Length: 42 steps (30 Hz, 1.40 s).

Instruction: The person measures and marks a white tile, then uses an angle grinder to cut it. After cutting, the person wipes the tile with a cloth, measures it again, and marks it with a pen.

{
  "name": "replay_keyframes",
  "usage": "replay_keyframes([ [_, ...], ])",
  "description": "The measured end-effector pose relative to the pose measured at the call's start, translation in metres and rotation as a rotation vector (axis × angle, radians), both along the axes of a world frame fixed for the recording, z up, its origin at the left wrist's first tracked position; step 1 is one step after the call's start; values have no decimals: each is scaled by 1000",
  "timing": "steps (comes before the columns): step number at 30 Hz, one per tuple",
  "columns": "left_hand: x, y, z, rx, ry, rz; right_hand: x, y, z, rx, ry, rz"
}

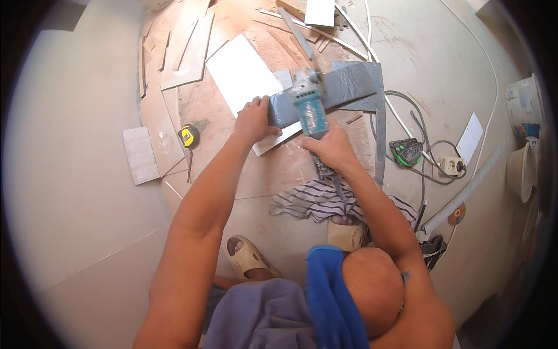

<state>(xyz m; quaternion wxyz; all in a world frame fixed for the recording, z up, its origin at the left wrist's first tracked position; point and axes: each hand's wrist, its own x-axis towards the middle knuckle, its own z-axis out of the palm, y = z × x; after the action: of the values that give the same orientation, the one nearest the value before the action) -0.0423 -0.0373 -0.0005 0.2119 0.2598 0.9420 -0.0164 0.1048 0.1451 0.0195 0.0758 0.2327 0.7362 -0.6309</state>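
Head view shows a person crouching on the floor (pixel 75 174), with an angle grinder (pixel 308 110) set on a grey tile strip (pixel 343 87) that lies across a white tile (pixel 241 72) near the middle of the picture. To do this cut well, I judge that the grinder should travel straight along the strip, with steady light pressure, and the pressing fingers should stay well away from the disc, which I cannot see clearly.

Right hand (pixel 331 148) is closed around the rear body of the grinder, at about 6 o'clock from the tool head. Left hand (pixel 253 122) lies flat and spread on the end of the grey strip and the white tile, at 9 o'clock from the grinder, pressing them down and gripping nothing.

At 9 o'clock from the left hand a yellow tape measure (pixel 188 136) lies on the floor. At 3 o'clock from the right hand are a green and black device (pixel 407 152) and a white socket (pixel 452 166) with cables.
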Motion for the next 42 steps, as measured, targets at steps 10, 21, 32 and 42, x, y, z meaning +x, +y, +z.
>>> replay_keyframes([
  [10,-6,-13,-20,84,30,-52,-46,-29,-34,102,-20,94],
  [21,-3,-3,-15,31,-5,-20,-49,-26,-41,62,-5,108],
  [32,-3,-5,-16,65,7,-20,-46,-22,-30,57,-24,126],
  [42,-1,-2,-11,56,0,-14,-45,-20,-32,80,-34,137],
])
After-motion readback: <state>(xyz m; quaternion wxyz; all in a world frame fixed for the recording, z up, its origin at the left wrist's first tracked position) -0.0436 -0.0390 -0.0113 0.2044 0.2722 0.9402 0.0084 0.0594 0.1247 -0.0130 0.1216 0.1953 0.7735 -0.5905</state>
